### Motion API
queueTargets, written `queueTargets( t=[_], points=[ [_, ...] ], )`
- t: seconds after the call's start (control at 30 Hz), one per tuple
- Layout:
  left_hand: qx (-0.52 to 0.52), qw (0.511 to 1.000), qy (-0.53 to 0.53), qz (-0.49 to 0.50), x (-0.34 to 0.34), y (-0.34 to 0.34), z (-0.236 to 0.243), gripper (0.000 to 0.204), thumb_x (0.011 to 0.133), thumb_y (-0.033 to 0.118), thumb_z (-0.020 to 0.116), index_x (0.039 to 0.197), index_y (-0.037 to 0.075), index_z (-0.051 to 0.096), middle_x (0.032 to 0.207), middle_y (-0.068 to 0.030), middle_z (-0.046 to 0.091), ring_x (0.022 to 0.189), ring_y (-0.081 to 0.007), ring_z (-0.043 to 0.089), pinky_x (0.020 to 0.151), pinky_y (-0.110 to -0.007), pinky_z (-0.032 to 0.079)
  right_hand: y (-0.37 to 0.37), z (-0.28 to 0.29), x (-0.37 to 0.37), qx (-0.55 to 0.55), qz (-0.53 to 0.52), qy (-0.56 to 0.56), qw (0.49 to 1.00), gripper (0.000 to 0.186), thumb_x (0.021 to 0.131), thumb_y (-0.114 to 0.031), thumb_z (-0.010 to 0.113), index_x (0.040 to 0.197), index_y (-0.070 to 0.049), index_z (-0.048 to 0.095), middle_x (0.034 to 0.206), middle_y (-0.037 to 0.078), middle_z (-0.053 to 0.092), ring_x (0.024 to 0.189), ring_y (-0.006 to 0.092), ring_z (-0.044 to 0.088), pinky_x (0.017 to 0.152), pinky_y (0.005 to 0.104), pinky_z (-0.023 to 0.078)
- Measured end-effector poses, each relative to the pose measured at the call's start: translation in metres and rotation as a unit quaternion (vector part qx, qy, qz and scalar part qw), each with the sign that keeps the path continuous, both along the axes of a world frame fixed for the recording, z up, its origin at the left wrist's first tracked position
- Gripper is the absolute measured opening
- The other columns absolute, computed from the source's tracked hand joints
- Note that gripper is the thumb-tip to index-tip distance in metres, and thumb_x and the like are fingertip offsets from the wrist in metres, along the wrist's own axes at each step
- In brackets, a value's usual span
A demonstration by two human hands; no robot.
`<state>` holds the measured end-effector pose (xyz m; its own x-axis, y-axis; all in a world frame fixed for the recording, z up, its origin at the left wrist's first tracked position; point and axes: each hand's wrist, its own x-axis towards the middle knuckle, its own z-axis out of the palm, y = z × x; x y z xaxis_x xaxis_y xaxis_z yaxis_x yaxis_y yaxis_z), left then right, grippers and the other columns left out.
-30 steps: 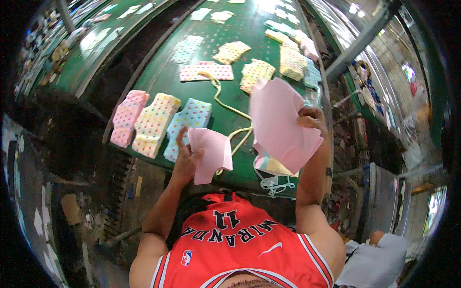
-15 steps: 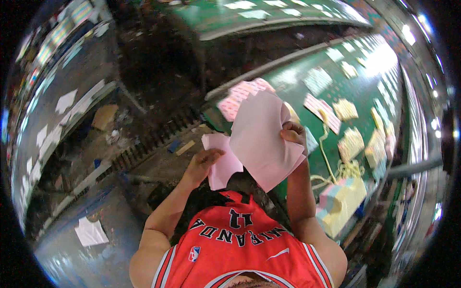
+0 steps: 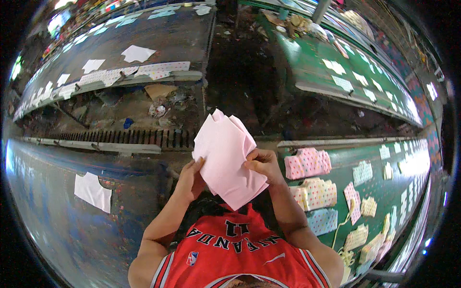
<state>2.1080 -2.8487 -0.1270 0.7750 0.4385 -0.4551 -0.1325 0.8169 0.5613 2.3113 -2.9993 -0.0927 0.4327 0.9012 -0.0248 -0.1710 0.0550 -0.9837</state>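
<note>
Both hands grip one stack of pale pink cut fabric pieces [image 3: 223, 153], held in front of my body with their edges fanned at the top. My left hand [image 3: 192, 177] holds the stack's lower left edge, its fingers partly hidden behind it. My right hand [image 3: 261, 165] grips the right edge, thumb on top. A white shirt-shaped piece [image 3: 93, 189] lies on the dark table [image 3: 53, 201] to my left. To my right, folded dotted pieces in pink [image 3: 307, 163], cream [image 3: 313, 194] and blue [image 3: 321, 221] lie on a green table [image 3: 374, 156].
A yellow cord [image 3: 350, 211] lies among more fabric stacks on the right table. Across a dark, littered gap [image 3: 230, 72] stand a dark table [image 3: 168, 38] and a green table [image 3: 307, 62], both with cut pieces. Metal rails [image 3: 129, 147] run along the nearer table edges.
My view has swung left from the green table toward the aisle. The two pink bundles, earlier held one in each hand, have come together into one stack held by both hands.
</note>
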Motion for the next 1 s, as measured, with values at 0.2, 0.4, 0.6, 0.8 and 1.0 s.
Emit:
queueTargets(
  t=[0.2,0.4,0.6,0.8,1.0],
  points=[
    [0.067,0.982,0.017,0.177,-0.01,0.035,-0.003,0.036,0.093,0.007,0.063,0.127,-0.003,0.055,0.119,-0.0132,0.066,0.105,-0.025,0.067,0.093,-0.039,0.054,0.07,-0.021,0.019,-0.051,0.091,0.009,0.995,0.007,0.079,-0.004,0.076,0.08,-0.002,0.069,0.07,-0.003,0.063,0.062,0.0044,0.054,0.058,0.0217,0.042],
    [0.127,0.945,0.046,0.296,-0.011,0.078,-0.004,0.038,0.089,0.005,0.065,0.125,-0.003,0.057,0.117,-0.0115,0.067,0.104,-0.0229,0.066,0.092,-0.037,0.053,0.158,-0.04,0.041,-0.109,0.169,0.076,0.977,0.01,0.076,-0.001,0.075,0.079,-0.004,0.066,0.072,-0.001,0.063,0.064,0.0071,0.057,0.06,0.0231,0.045],
    [0.145,0.89,0.051,0.429,0.024,0.147,-0.01,0.036,0.088,0.009,0.067,0.121,-0.002,0.058,0.11,-0.0096,0.068,0.097,-0.0215,0.067,0.088,-0.036,0.054,0.268,-0.062,0.066,-0.075,0.266,0.138,0.951,0.047,0.071,0.0,0.076,0.113,-0.006,0.056,0.103,0.006,0.066,0.085,0.0137,0.063,0.075,0.0294,0.051],
    [0.082,0.836,0.064,0.539,0.045,0.228,-0.004,0.04,0.088,0.007,0.066,0.127,-0.001,0.056,0.114,-0.0097,0.066,0.102,-0.0209,0.066,0.091,-0.037,0.053,0.371,-0.053,0.088,-0.208,0.354,0.187,0.892,0.086,0.074,0.004,0.075,0.147,-0.006,0.031,0.123,0.015,0.059,0.109,0.0225,0.062,0.093,0.0365,0.051],
    [0.079,0.729,0.106,0.672,0.029,0.255,0.007,0.039,0.087,0.006,0.064,0.124,-0.002,0.056,0.112,-0.0114,0.066,0.098,-0.0231,0.067,0.087,-0.037,0.056,0.455,-0.056,0.07,-0.048,0.453,0.094,0.885,0.074,0.089,0.001,0.067,0.149,-0.011,0.026,0.129,0.015,0.054,0.108,0.0209,0.061,0.091,0.0353,0.053]
  ],
)
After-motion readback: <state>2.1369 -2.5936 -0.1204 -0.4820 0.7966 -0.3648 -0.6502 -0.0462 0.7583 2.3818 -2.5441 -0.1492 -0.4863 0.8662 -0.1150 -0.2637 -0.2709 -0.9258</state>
